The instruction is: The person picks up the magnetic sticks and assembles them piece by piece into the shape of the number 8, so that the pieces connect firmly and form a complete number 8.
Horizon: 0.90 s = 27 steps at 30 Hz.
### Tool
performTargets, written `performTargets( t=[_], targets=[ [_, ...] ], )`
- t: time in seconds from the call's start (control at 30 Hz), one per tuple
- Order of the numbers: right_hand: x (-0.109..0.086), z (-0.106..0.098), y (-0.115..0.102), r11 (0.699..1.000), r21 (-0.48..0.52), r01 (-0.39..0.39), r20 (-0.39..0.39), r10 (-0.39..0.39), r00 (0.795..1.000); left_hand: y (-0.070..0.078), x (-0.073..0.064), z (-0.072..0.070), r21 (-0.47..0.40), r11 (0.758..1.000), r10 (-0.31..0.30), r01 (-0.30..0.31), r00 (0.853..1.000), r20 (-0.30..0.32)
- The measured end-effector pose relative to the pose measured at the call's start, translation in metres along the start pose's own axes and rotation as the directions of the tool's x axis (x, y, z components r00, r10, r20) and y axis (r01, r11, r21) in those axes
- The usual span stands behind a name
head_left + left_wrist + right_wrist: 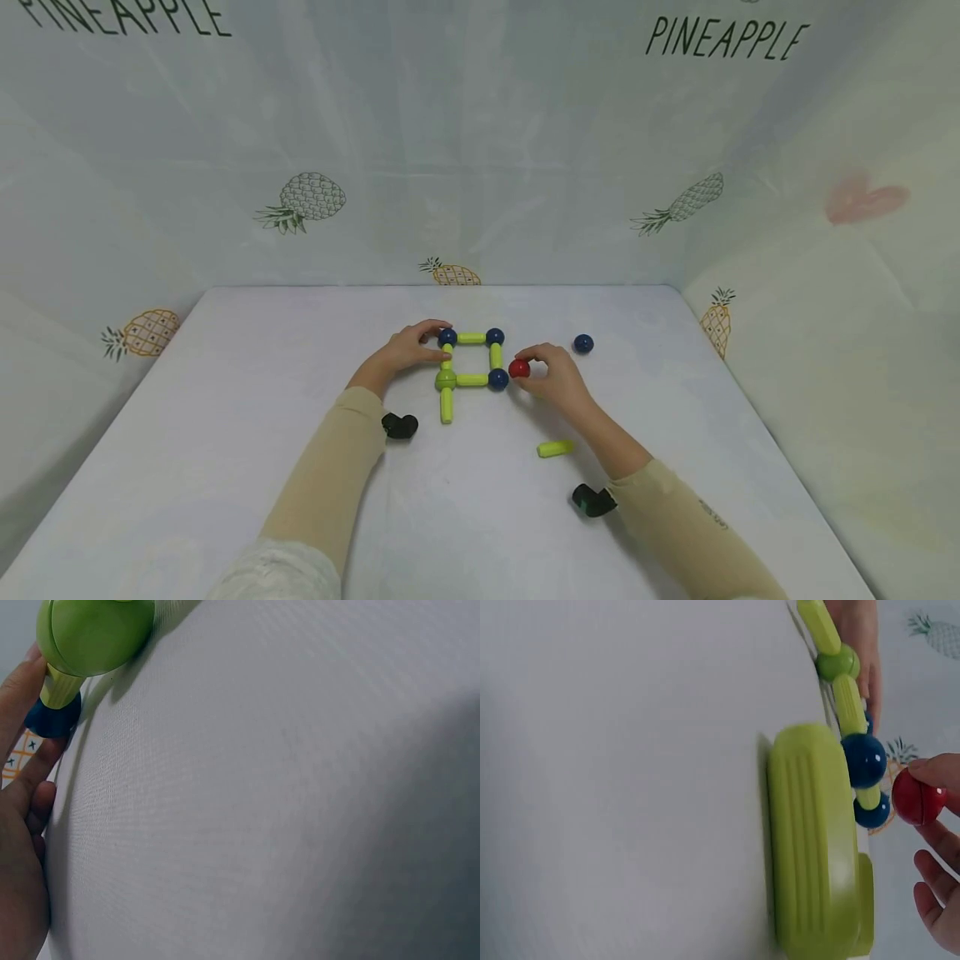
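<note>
Yellow-green rods and balls form a square [472, 381] on the table, with navy balls [498, 379] at three corners and a green ball [446, 379] at the near left one. Another rod [447, 406] sticks out from the green ball toward the near side. My left hand [399, 352] holds the square's left side, thumb against the rod and fingers at the far left navy ball [54, 718]. Between thumb and fingers, my right hand [557, 382] pinches a red ball [919, 796], just right of the near right navy ball.
A loose navy ball [582, 343] lies beyond my right hand. Near my right forearm lies a loose yellow-green rod [555, 449], large in the right wrist view, with another yellow-green piece [865, 904] partly hidden behind it. A pineapple-print sheet [480, 167] hangs behind the white table [262, 467].
</note>
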State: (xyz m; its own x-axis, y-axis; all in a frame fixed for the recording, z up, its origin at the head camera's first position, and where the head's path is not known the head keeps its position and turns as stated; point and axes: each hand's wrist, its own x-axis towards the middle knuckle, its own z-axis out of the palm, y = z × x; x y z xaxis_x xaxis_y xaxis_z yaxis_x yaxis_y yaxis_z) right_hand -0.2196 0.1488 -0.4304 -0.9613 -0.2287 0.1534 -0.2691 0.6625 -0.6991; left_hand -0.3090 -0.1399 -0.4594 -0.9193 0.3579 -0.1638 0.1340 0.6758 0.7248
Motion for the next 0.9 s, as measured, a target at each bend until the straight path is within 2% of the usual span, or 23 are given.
performTargets(
  t=[0.5, 0.9],
  targets=[
    [-0.016, 0.014, -0.023, 0.997, 0.077, -0.008, 0.064, 0.003, 0.998, 0.000, 0.001, 0.001, 0.018, 1.000, 0.011, -0.011, 1.000, -0.005],
    [-0.026, 0.028, -0.036, 0.990, 0.126, -0.062, 0.133, 0.045, 0.990, 0.001, 0.001, -0.001, 0.019, 1.000, -0.005, 0.005, 1.000, -0.001]
  ],
)
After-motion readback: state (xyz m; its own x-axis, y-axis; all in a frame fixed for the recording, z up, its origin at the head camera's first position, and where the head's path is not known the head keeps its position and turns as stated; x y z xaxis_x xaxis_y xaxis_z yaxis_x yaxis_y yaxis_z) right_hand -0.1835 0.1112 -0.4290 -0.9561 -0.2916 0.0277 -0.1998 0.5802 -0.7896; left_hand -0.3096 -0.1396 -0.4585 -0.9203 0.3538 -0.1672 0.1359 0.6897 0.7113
